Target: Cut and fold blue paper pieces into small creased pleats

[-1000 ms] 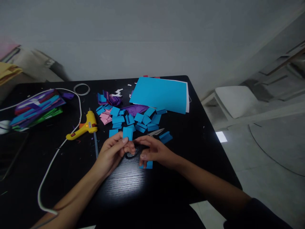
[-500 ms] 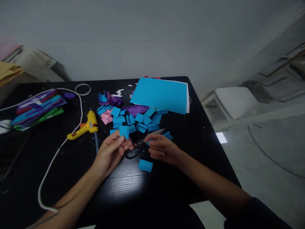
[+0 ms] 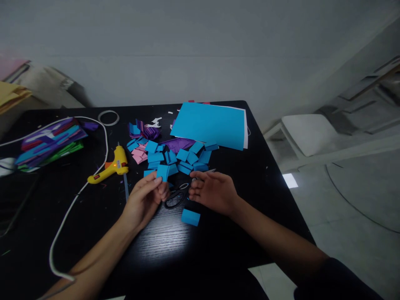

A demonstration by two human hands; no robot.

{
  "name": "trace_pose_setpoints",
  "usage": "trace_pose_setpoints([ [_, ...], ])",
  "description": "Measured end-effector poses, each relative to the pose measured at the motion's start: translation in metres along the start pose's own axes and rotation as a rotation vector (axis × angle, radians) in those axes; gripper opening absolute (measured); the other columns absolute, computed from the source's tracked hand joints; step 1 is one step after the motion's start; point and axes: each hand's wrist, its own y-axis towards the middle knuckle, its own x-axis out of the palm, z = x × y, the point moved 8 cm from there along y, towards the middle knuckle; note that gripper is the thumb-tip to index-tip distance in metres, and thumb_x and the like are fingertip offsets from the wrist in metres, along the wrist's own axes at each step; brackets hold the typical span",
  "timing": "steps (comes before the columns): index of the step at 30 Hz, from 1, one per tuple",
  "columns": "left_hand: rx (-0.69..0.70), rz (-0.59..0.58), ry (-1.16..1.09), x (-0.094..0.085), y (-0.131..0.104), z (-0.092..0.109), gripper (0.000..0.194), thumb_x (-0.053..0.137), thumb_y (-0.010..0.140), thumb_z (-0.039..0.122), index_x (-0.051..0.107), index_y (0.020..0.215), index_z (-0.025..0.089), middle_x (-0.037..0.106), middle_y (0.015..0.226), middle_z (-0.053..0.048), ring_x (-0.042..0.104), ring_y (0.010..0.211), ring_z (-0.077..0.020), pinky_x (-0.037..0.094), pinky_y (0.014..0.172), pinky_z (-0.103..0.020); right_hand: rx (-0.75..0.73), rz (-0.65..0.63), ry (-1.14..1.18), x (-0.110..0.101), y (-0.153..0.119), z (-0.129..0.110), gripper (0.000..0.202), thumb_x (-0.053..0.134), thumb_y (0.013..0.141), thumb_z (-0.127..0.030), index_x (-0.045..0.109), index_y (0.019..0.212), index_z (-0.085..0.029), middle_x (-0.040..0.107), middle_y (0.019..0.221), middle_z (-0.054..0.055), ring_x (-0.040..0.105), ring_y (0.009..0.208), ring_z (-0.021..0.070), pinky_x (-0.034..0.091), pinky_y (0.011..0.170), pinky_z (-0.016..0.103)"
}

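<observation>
Between its thumb and fingers, my left hand (image 3: pixel 142 202) grips a small folded piece of blue paper (image 3: pixel 162 172), held up over the table. My right hand (image 3: pixel 217 193) holds nothing that I can see; its fingers are loosely bent and apart. It hovers over the blades of black-handled scissors (image 3: pixel 175 201), whose handles lie between the two hands. A single folded blue piece (image 3: pixel 190 217) lies nearer to me. Just beyond my hands spreads a pile of folded blue pieces (image 3: pixel 186 155), with some pink pieces (image 3: pixel 139 155) at its left.
A yellow glue gun (image 3: pixel 117 163) with its white cord (image 3: pixel 67 216) lies left. Large blue sheets (image 3: pixel 211 125) are at the back. Purple folded strips (image 3: pixel 150 131), a tape ring (image 3: pixel 108 118) and a bundle of coloured paper (image 3: pixel 51 139) sit on the black table (image 3: pixel 234 246).
My right hand has turned its palm more upward and its fingers have loosened from a pinch. My left hand still holds the blue piece, with its lower fingers drawn in slightly.
</observation>
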Motion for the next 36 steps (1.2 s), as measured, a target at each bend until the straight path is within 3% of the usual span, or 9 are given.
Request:
trace_pose_setpoints([
  [5,-0.03,0.01,-0.032,0.0,0.0,-0.002,0.028,0.076,0.081,0.027,0.057,0.065,0.015,0.047,0.058,0.002,0.044,0.053,-0.0091,0.04,0.05,-0.02,0.004,0.007,-0.015,0.003,0.0,0.0,0.05,0.039,0.094,-0.053,0.071,0.111,-0.017,0.075,0.117,0.012,0.071,0.103,0.0237,0.049,0.101,0.041],
  [9,-0.07,0.013,-0.081,-0.001,-0.002,-0.004,0.031,0.075,0.08,0.024,0.049,0.065,0.017,0.034,0.052,0.007,0.029,0.043,-0.0054,0.03,0.042,-0.017,0.01,0.002,-0.031,0.007,-0.001,-0.001,0.066,0.032,0.096,-0.068,0.069,0.116,-0.018,0.069,0.132,0.014,0.068,0.115,0.0263,0.048,0.103,0.042],
  [13,-0.106,0.031,-0.109,-0.002,-0.004,-0.006,0.034,0.074,0.078,0.022,0.043,0.065,0.019,0.026,0.051,0.01,0.022,0.041,-0.0048,0.028,0.04,-0.016,0.077,-0.101,-0.025,0.011,-0.003,0.006,0.084,0.033,0.084,-0.091,0.067,0.111,-0.019,0.073,0.11,0.013,0.069,0.094,0.0246,0.053,0.088,0.041],
  [17,-0.122,0.033,-0.13,-0.003,-0.004,-0.009,0.034,0.075,0.077,0.021,0.043,0.064,0.019,0.026,0.051,0.01,0.022,0.041,-0.0049,0.027,0.04,-0.016,0.184,-0.397,-0.067,0.023,-0.008,0.023,0.087,0.042,0.069,-0.101,0.061,0.098,-0.021,0.065,0.073,0.004,0.06,0.068,0.0211,0.054,0.069,0.038],
  [21,-0.132,0.022,-0.147,-0.003,-0.003,-0.01,0.033,0.076,0.076,0.02,0.046,0.064,0.018,0.027,0.051,0.01,0.022,0.042,-0.005,0.026,0.04,-0.016,0.207,-0.629,-0.094,0.034,-0.015,0.032,0.1,0.05,0.047,-0.107,0.061,0.097,-0.021,0.065,0.072,0.004,0.059,0.066,0.0211,0.054,0.064,0.038],
  [24,-0.13,0.013,-0.151,-0.002,-0.003,-0.01,0.033,0.076,0.077,0.02,0.046,0.064,0.018,0.028,0.051,0.01,0.022,0.043,-0.0051,0.027,0.04,-0.016,0.201,-0.711,-0.092,0.038,-0.018,0.033,0.107,0.052,0.038,-0.107,0.062,0.099,-0.02,0.066,0.075,0.005,0.061,0.067,0.0218,0.056,0.065,0.038],
  [32,-0.137,0.013,-0.149,-0.003,-0.004,-0.011,0.032,0.076,0.076,0.02,0.047,0.064,0.018,0.026,0.051,0.01,0.019,0.044,-0.006,0.025,0.041,-0.018,0.216,-0.759,-0.121,0.038,-0.02,0.036,0.104,0.06,0.041,-0.103,0.06,0.103,-0.02,0.069,0.081,0.008,0.064,0.073,0.0236,0.057,0.068,0.04],
  [34,-0.138,0.012,-0.141,-0.003,-0.004,-0.012,0.031,0.076,0.077,0.021,0.047,0.064,0.019,0.026,0.051,0.01,0.018,0.045,-0.0065,0.024,0.042,-0.019,0.221,-0.773,-0.091,0.038,-0.021,0.037,0.099,0.066,0.05,-0.098,0.062,0.107,-0.017,0.07,0.084,0.009,0.065,0.075,0.024,0.058,0.069,0.04],
  [36,-0.139,0.008,-0.119,-0.004,-0.004,-0.013,0.031,0.074,0.078,0.021,0.047,0.064,0.019,0.025,0.052,0.01,0.018,0.046,-0.0068,0.022,0.042,-0.02,0.237,-0.796,-0.06,0.038,-0.022,0.037,0.08,0.072,0.067,-0.081,0.064,0.108,-0.012,0.07,0.088,0.012,0.067,0.079,0.0253,0.058,0.071,0.041],
])
